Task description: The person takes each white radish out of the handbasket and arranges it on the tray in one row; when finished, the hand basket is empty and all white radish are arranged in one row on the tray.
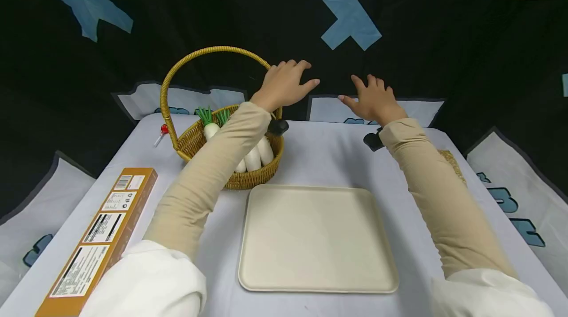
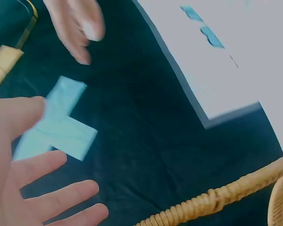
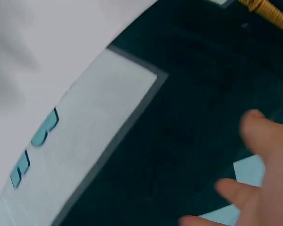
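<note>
In the head view the left hand [image 1: 286, 83] has a wide grip: the fingers are spread and the thumb stands off from them, with nothing held. The right hand [image 1: 374, 100] is likewise spread wide, fingers up and thumb out to the side, holding nothing. Both reach forward over the far edge of the bench [image 1: 306, 159], which is covered with a white cloth. Behind it hangs a black curtain [image 1: 421, 46] bearing a blue patch [image 1: 350, 16]. A cream tray [image 1: 317, 238] lies on the near part of the bench, and a long orange-brown box [image 1: 102, 233] along its left side. The wicker basket [image 1: 255, 180], with white radishes [image 1: 253, 159] inside, stands beyond the tray, below the left hand and partly behind that forearm; its arched handle [image 1: 213, 50] passes behind the hand. The right hand is well apart from it.

In the left wrist view the thumb and fingers are parted around bare space. The handle crosses the lower right, near the visible fingertips but apart from them. The right hand shows blurred at the top.

In the right wrist view the right hand's thumb and fingers are parted, gripping nothing. A piece of the handle shows at the upper right, well away.
</note>
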A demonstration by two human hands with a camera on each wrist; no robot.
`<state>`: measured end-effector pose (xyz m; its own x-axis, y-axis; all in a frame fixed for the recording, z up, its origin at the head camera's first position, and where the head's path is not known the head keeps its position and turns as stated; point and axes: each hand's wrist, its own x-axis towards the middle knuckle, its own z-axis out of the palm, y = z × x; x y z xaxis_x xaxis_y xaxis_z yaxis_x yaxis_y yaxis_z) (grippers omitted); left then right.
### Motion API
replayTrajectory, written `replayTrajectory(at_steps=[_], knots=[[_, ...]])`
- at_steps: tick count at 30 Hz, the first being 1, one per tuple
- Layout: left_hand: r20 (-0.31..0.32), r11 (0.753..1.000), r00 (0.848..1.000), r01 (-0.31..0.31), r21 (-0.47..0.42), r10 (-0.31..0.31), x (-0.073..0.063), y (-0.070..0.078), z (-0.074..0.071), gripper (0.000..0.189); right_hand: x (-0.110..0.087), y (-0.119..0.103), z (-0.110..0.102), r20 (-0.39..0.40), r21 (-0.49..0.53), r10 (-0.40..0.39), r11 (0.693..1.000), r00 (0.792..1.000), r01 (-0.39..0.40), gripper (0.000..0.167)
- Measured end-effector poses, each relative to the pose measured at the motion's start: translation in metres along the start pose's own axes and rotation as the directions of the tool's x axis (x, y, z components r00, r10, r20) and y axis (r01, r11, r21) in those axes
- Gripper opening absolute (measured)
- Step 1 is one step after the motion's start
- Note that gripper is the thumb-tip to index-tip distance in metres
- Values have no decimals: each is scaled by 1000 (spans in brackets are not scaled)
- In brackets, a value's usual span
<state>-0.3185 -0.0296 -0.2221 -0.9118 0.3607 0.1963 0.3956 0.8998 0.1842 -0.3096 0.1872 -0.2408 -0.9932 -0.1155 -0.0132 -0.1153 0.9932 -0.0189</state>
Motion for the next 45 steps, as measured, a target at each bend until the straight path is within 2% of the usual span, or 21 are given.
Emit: replayTrajectory(at_steps=[4,7,9,11,12,14,17,19,21,23,25,27,30,33,36,40,45], knots=[[-63,989,997,-61,-134,53,-33,-12,3,54,-9,0,11,112,-5,-12,1000,994,12,70],[-140,957,989,-84,-279,46,-61,-28,10,49,-16,3,22,210,24,-34,999,977,30,66],[-212,926,977,-99,-365,21,-81,-39,18,44,-21,4,32,267,62,-60,997,962,45,65],[-296,898,955,-110,-425,-23,-102,-51,29,37,-26,6,44,314,109,-88,993,945,56,64],[-343,883,938,-115,-455,-55,-112,-56,35,34,-29,7,51,329,130,-106,989,938,67,64],[-433,854,891,-114,-507,-138,-131,-66,47,27,-35,8,63,349,164,-142,982,926,88,62],[-548,824,783,-82,-560,-295,-157,-82,65,20,-42,8,82,356,211,-195,970,914,124,61],[-585,803,704,-36,-595,-403,-172,-92,76,19,-48,6,93,356,250,-226,958,907,141,60],[-592,781,641,20,-624,-489,-184,-103,85,20,-52,3,104,351,289,-253,945,901,153,61],[-570,753,609,70,-654,-551,-194,-112,94,23,-56,0,114,336,323,-282,931,899,171,60],[-542,727,592,113,-677,-596,-201,-119,101,28,-61,-4,123,311,355,-308,915,899,191,59],[-499,700,599,150,-699,-626,-205,-126,109,36,-66,-9,131,280,390,-333,897,901,210,58],[-409,650,630,208,-730,-661,-209,-132,122,50,-72,-17,140,225,437,-356,869,907,232,55],[-309,602,672,255,-756,-673,-211,-136,132,59,-78,-28,143,164,478,-380,838,910,264,52],[-243,571,699,280,-772,-672,-213,-138,136,60,-82,-40,143,86,515,-414,797,906,316,47],[-225,564,724,265,-782,-652,-211,-140,140,57,-83,-59,143,-61,574,-442,718,895,394,41],[-226,572,735,259,-778,-640,-210,-140,142,55,-80,-87,137,-230,687,-427,565,874,457,39]])
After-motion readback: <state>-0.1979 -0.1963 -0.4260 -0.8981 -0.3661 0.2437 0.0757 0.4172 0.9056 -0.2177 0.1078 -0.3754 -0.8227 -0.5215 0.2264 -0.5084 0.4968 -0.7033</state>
